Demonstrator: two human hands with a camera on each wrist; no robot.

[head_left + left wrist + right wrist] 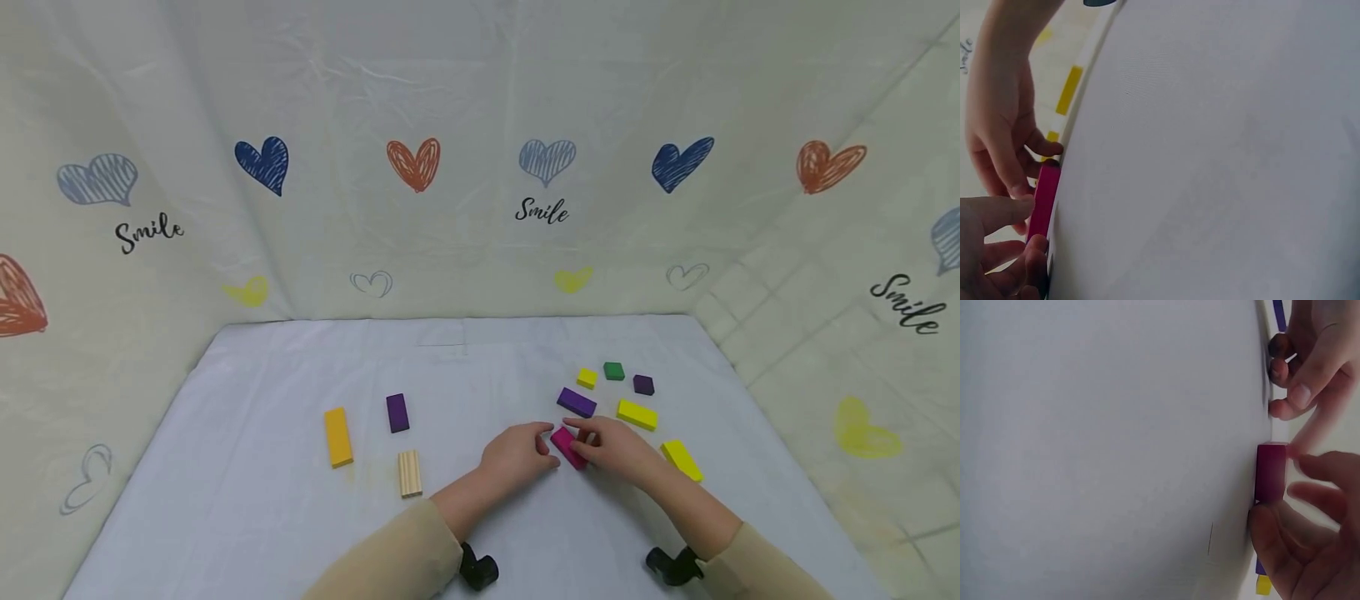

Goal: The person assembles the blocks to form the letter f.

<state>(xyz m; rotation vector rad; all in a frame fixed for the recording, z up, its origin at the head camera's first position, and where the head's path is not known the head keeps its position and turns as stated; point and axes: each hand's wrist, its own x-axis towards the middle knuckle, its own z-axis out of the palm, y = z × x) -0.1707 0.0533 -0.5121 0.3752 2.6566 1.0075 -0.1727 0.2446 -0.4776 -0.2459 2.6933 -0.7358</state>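
A magenta block (567, 447) lies aslant on the white tabletop between the two hands. My right hand (617, 450) has its thumb and fingers curled about this block; in the right wrist view a digit touches one end of the block (1270, 472). Close by on the other side is my left hand (517, 457), fingers bent and holding nothing. The left wrist view has its fingertips beside the block (1044, 200); whether they touch it is unclear. Beyond the right hand lie a purple block (577, 402) and a yellow block (637, 415).
Nearer the right edge is another yellow block (682, 461). Small yellow (587, 378), green (613, 371) and dark purple (643, 384) cubes lie farther back. On the left are an orange block (338, 437), a purple block (397, 413) and a ridged wooden piece (409, 473).
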